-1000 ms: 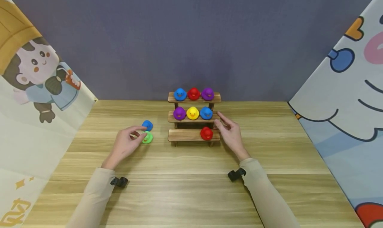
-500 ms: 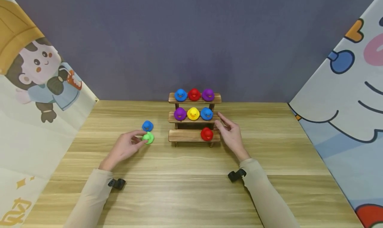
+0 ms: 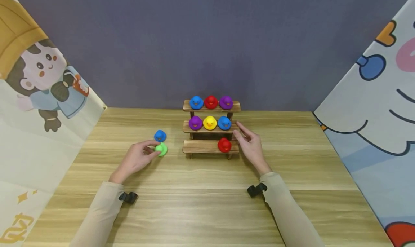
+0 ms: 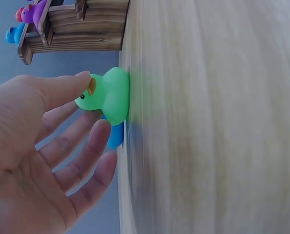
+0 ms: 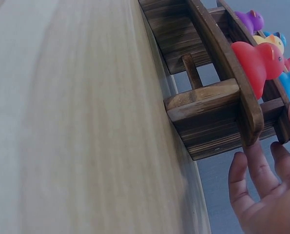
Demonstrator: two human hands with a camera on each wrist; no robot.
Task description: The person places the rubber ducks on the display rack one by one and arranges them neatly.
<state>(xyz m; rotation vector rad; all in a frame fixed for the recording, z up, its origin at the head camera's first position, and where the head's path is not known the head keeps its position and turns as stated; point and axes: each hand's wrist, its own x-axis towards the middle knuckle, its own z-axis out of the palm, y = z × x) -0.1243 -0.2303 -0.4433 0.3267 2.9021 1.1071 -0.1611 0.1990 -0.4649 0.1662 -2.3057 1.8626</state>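
In the head view my left hand [image 3: 137,158] pinches a green rubber duck [image 3: 163,149] that sits on the wooden table. The left wrist view shows the thumb [image 4: 67,90] against the duck's beak, with the other fingers loosely bent below. Just behind it sits a blue rubber duck [image 3: 160,136]. My right hand [image 3: 251,146] holds the right end of a three-tier wooden display stand [image 3: 199,146], thumb at the front edge of the middle board and index finger at its back. A red rubber duck [image 3: 224,145] sits at the right of the bottom tier.
Blue, red and purple [image 3: 226,102] ducks line the top tier. On the middle tier stand purple, yellow [image 3: 209,123] and blue ducks. A grey-blue wall [image 3: 207,41] rises behind the table [image 3: 194,203], and printed cartoon panels flank it.
The left thumb and index finger have closed on the green duck, which has turned and shifted slightly. The right hand stays at the stand.
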